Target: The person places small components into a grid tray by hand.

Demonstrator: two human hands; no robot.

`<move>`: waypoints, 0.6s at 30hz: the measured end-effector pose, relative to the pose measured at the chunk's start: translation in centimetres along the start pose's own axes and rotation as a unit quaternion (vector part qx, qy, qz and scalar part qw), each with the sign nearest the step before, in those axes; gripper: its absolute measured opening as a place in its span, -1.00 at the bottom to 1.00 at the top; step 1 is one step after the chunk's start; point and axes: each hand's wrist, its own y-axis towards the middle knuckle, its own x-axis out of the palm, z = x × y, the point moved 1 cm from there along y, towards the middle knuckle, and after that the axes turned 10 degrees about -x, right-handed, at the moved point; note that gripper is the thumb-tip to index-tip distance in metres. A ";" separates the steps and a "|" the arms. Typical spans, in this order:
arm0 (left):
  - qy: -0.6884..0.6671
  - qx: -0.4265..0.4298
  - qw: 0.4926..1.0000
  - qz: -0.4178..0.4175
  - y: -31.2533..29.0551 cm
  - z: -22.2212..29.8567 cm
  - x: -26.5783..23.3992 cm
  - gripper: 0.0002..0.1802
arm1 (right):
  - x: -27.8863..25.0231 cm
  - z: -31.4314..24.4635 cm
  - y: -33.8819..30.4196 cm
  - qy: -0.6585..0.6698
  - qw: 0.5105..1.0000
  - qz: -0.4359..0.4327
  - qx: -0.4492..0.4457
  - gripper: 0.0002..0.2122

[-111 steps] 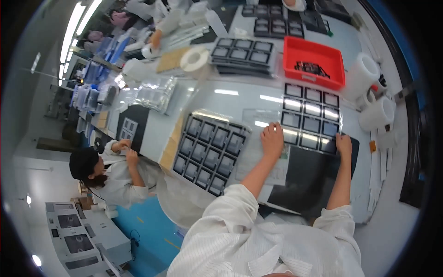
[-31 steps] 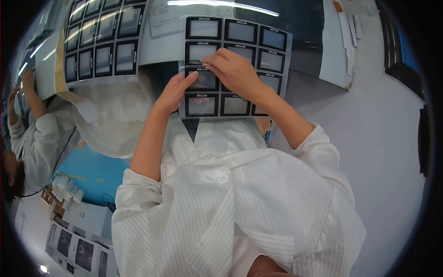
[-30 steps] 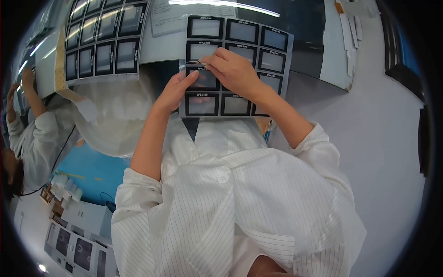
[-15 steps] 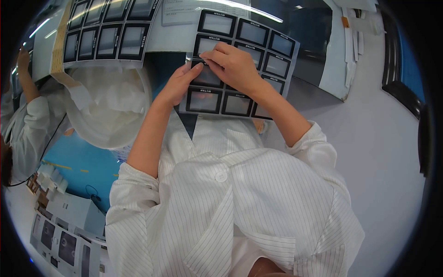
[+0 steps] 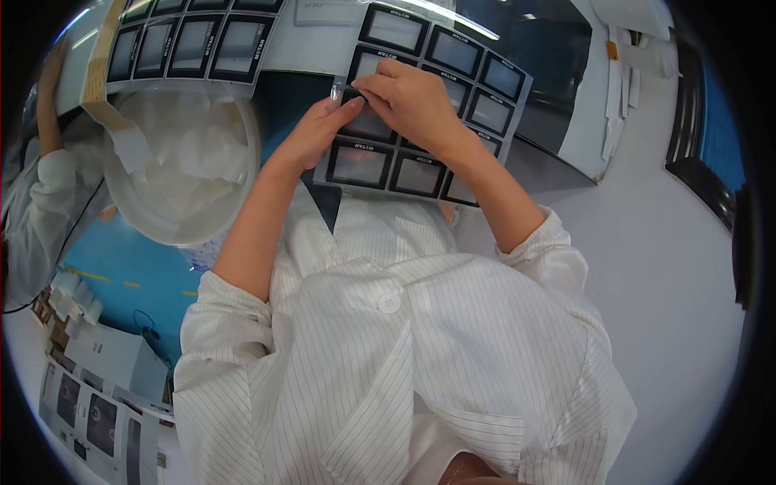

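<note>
Sheet of black-framed window panels (image 5: 462,90) slants across the near edge of the table (image 5: 588,133), left of its near right corner, and overhangs it. Left hand (image 5: 315,133) grips the sheet's left margin, thumb on top; right hand (image 5: 416,101) has fingertips pinched together over the left column, whether on anything cannot be told. Judged advisable: steady that margin, press lightly, avoid smudging the windows.

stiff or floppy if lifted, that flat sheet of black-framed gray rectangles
The flat sheet of black-framed gray rectangles seems fairly stiff, its lower edge showing no clear droop. It is probably light, since it looks thin.
</note>
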 end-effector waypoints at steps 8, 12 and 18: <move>-0.010 0.030 0.999 0.005 0.5 -0.5 -0.2 -0.61 | 0.5 -0.4 1.1 -0.012 1.000 -0.025 0.004 -0.88; -0.014 0.026 1.000 -0.001 0.5 -0.6 -0.4 -0.63 | 0.3 -0.4 1.0 -0.016 0.998 -0.061 0.027 -0.88; -0.038 0.021 0.999 -0.014 -0.2 0.1 0.4 -0.63 | -0.2 0.0 0.3 0.003 0.998 -0.056 0.036 -0.88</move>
